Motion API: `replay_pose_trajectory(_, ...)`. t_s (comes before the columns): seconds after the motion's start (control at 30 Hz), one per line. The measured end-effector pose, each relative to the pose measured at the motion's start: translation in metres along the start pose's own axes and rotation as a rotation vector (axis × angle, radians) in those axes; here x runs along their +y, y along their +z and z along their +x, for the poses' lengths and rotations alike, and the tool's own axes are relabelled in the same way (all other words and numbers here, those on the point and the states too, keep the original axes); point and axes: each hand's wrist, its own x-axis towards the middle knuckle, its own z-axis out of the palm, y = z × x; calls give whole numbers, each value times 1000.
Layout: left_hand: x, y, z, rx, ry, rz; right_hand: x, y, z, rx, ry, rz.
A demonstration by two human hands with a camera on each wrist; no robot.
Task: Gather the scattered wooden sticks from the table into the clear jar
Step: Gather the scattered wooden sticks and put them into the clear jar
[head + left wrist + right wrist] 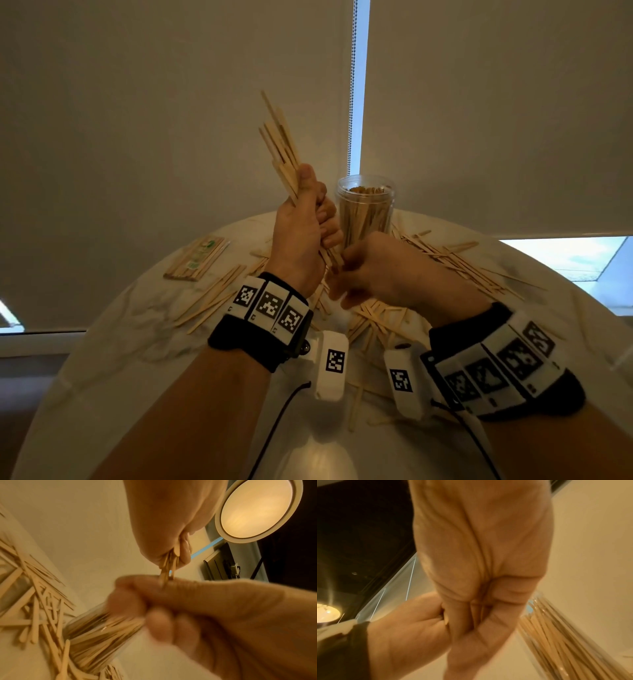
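The right hand (373,270) curls its fingers at the lower ends of a bundle (281,144) of sticks, seemingly squaring them; whether it truly pinches them I cannot tell. The left hand (301,229) grips that bundle mid-length, tips fanned upward. To do this well, tap the ends level and tighten the fan before tipping it over the jar (365,209), which stands just beyond, upright and already well filled, so room is short. Loose sticks (455,260) lie all round the jar on the desk (137,342), near both wrists. A packet (195,257) sits far left.
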Motion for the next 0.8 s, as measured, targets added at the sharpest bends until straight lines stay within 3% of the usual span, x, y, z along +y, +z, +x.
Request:
replay_pose_trajectory(0.07,-2,1,-2,-29,-4,22,-1,-5,0,51,-39,66)
replay_pose_trajectory(0.2,2,-1,-1,-20,-14,43,-1,-14,-5,-104,3,117)
replay_pose_trajectory(0.27,4,0,-2,-49,-33,100,-2,-20,-9,-95,49,162)
replay_pose_trajectory(0.37,2,0,-6,-133,-73,297,-1,-38,-16,192,-17,113)
replay_pose_trajectory(0.5,-7,-4,-8,-319,-74,614,-1,-73,-29,689,-212,301)
replay_pose_trajectory(0.6,-10,-2,-10,-414,-8,884,-5,-84,-37,874,-346,306)
replay_pose_trajectory(0.67,-10,4,-14,-472,24,1008,-12,-77,-39,834,-329,216)
replay_pose_trajectory(0.8,-5,13,-16,-473,111,1177,-21,-42,-30,401,-140,-18)
